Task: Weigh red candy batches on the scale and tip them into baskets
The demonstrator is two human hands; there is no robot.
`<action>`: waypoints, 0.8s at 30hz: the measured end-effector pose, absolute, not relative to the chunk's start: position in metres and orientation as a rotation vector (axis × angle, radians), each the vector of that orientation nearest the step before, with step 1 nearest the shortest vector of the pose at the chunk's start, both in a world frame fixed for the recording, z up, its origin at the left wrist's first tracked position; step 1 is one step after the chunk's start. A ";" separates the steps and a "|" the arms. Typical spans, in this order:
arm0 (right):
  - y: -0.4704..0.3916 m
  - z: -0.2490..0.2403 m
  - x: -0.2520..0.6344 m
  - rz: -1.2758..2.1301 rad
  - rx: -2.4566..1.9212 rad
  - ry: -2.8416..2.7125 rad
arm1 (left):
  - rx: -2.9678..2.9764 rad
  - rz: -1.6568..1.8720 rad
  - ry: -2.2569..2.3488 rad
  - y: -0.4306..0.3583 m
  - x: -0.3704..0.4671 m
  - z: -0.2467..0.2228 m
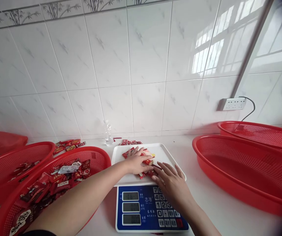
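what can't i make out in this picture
Head view, hidden: how far the red packets extend under the left hand, which covers them.
Head view, hidden: several keypad keys, behind the right hand.
Head view, too faint: the top display reading.
Head view, cut off: the front right basket's far end, by the right edge.

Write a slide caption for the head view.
Left hand and right hand handling red packets on a white scale tray.
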State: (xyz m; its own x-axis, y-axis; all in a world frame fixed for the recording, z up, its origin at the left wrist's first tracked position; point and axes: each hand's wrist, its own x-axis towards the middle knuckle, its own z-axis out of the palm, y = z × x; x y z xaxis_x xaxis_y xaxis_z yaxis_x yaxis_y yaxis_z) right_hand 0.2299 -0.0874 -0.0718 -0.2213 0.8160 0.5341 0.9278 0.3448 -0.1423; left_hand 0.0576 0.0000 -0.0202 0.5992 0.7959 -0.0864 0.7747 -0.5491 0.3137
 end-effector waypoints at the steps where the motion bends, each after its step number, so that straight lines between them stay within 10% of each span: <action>1: -0.088 -0.071 0.230 -0.278 -1.516 -2.089 | 2.517 0.113 1.248 -0.002 0.059 -0.020; 13: -0.092 -0.066 0.229 -0.170 -1.416 -2.047 | 2.181 0.782 1.574 0.010 -0.033 0.001; 24: -0.087 -0.074 0.231 -0.171 -1.303 -2.028 | 1.981 0.276 1.778 -0.019 -0.117 -0.026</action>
